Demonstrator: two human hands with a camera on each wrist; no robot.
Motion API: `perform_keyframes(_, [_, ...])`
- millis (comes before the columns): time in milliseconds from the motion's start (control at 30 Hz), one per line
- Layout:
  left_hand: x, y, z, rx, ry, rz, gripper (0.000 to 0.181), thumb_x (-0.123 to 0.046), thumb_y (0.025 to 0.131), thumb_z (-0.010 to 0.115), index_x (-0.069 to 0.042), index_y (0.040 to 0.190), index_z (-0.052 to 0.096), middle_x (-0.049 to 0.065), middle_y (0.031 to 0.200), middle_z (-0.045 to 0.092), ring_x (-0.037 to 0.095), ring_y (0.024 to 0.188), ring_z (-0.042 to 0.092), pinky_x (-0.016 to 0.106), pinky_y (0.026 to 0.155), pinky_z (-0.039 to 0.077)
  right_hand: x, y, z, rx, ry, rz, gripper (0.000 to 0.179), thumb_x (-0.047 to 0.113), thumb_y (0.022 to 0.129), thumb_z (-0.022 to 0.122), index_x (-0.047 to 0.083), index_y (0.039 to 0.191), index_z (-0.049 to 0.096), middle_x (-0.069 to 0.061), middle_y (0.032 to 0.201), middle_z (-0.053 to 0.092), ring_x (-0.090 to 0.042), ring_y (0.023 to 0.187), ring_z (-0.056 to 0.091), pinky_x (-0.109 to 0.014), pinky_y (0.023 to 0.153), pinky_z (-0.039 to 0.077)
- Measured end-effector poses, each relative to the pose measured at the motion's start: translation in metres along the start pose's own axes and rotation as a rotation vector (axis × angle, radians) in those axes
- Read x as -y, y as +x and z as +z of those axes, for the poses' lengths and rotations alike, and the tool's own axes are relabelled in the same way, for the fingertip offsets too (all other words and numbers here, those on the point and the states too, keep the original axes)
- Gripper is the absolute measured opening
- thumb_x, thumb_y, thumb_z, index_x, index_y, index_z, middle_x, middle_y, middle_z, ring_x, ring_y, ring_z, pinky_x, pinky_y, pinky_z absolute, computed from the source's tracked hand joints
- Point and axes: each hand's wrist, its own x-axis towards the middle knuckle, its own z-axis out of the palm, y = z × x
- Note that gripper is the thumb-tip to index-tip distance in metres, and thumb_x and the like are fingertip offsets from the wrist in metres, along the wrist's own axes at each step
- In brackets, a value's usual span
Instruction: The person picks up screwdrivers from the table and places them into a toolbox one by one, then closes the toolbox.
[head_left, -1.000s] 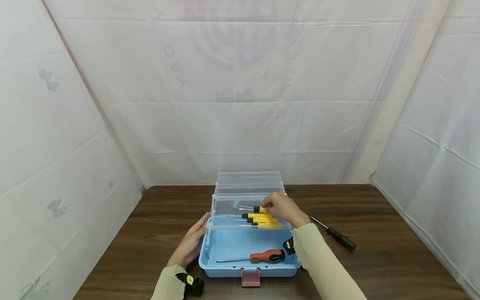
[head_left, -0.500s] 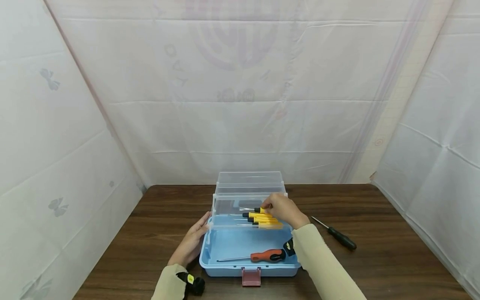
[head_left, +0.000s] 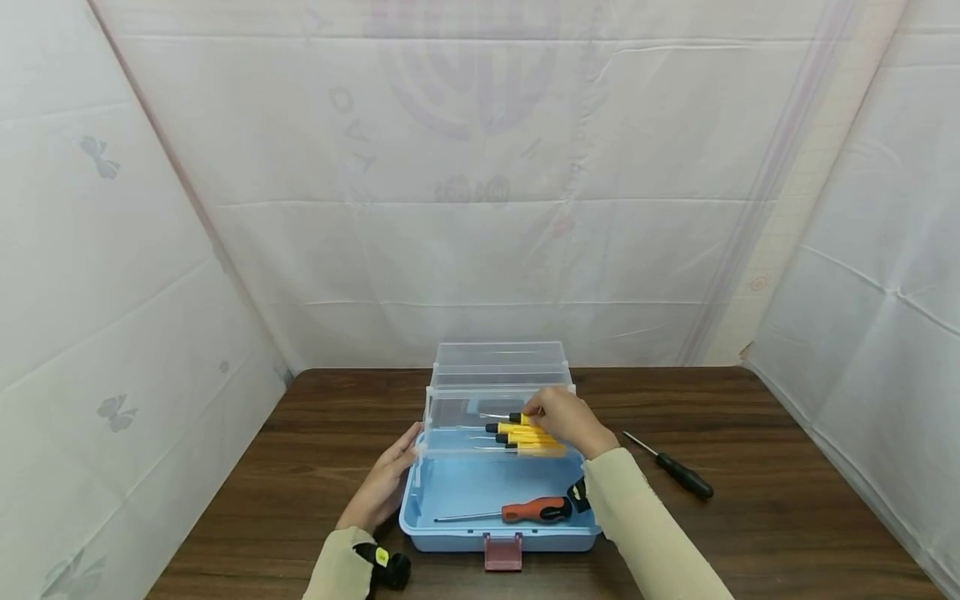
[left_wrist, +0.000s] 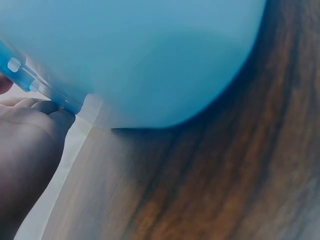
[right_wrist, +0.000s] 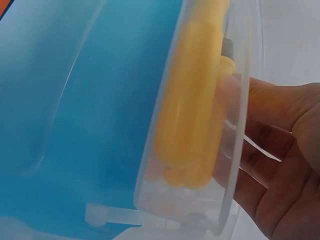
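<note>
A light blue toolbox (head_left: 465, 479) stands open, with a clear tray (head_left: 457, 407) raised over its back half. My right hand (head_left: 567, 421) pinches a yellow-and-black screwdriver (head_left: 517, 418) by its handle at the back of the tray. Several more yellow-handled screwdrivers (head_left: 527, 438) lie side by side in the tray in front of it. Through the tray wall, the right wrist view shows yellow handles (right_wrist: 187, 100) beside the fingers. My left hand (head_left: 382, 485) rests against the toolbox's left side, fingers extended along it near the tray's corner.
An orange-and-black screwdriver (head_left: 536, 510) lies in the front of the toolbox, above its dark pink latch (head_left: 502, 552). To the right, a black-handled screwdriver (head_left: 684, 477) lies on the brown wooden table (head_left: 300, 450). White sheeting (head_left: 465, 250) hangs behind and at both sides.
</note>
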Motion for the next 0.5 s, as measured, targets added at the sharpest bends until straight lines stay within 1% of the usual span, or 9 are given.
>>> perform_keyframes(267, [0.0008, 0.0011, 0.0013, 0.003, -0.025, 0.003, 0.063, -0.020, 0.103, 0.040, -0.006, 0.155, 0.008, 0.013, 0.163, 0.004, 0.037, 0.149, 0.003, 0.055, 0.117, 0.010, -0.0007, -0.0018, 0.0003, -0.009, -0.001, -0.013, 0.018, -0.001, 0.087, 0.065, 0.007, 0.099, 0.076, -0.006, 0.097, 0.073, -0.013, 0.078, 0.060, -0.033, 0.075, 0.056])
perform_keyframes(500, [0.0007, 0.0016, 0.0016, -0.002, -0.040, 0.002, 0.063, -0.018, 0.102, 0.041, -0.005, 0.154, 0.009, 0.014, 0.163, 0.005, 0.036, 0.149, 0.003, 0.054, 0.117, 0.010, -0.0026, -0.0022, 0.0007, -0.006, 0.016, -0.027, 0.019, -0.002, 0.086, 0.065, 0.007, 0.098, 0.076, -0.006, 0.097, 0.073, -0.014, 0.078, 0.060, -0.033, 0.076, 0.056])
